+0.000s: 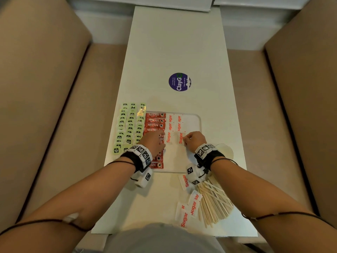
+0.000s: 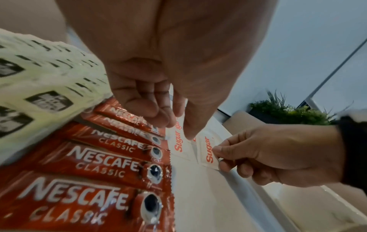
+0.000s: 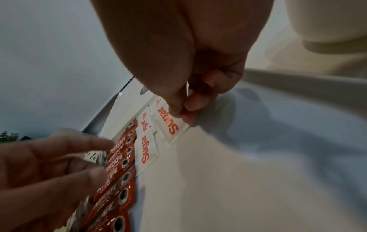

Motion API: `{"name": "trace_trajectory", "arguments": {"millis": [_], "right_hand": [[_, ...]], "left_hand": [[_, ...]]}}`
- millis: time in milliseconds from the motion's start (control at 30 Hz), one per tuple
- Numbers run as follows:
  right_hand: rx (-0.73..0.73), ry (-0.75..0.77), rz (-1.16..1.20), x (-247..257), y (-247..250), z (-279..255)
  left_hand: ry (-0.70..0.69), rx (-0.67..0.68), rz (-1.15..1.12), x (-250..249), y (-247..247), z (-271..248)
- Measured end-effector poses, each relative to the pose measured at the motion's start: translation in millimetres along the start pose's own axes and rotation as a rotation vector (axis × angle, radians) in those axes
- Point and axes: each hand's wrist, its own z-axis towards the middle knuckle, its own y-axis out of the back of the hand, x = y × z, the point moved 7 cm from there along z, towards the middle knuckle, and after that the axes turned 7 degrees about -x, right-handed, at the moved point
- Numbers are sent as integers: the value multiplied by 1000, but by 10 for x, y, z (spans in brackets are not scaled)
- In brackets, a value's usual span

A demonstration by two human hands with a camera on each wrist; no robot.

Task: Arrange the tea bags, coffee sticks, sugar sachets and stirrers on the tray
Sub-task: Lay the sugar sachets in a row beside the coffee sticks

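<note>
The right hand (image 1: 194, 141) pinches a white paper sugar sachet (image 1: 180, 138) lying flat on the white plastic tray (image 1: 196, 119); the left hand (image 1: 155, 143), fingers loosely extended and grasping nothing, hovers over red coffee sticks (image 1: 155, 123). Green tea bags (image 1: 128, 125) lie left; pale wooden stirrers (image 1: 212, 201) lie on the counter (image 1: 175, 42).

One white rectangular plastic tray (image 1: 197, 125) is sitting on the surface. Six white paper sugar sachets (image 1: 170, 118) are lying inside it in two columns of three, and at least four more (image 1: 184, 217) are lying loose nearer than the tray. Seven red foil coffee sticks (image 1: 155, 120) are showing on the tray. Three columns of pale green tea bags (image 1: 129, 126) are lying left of the tray and a heap of thin wooden stirrers (image 1: 213, 203) nearer than it, both too many to count.
</note>
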Motion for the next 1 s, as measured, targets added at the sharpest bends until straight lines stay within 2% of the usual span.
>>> {"name": "trace_trajectory", "arguments": {"millis": [267, 567, 1000], "right_hand": [[-25, -34, 0, 4, 10, 58], [-20, -46, 32, 4, -27, 94], [-8, -35, -49, 46, -26, 121]], "left_hand": [[-73, 32, 166, -119, -154, 290], [-70, 8, 163, -57, -216, 400], [-96, 0, 154, -81, -271, 426]]}}
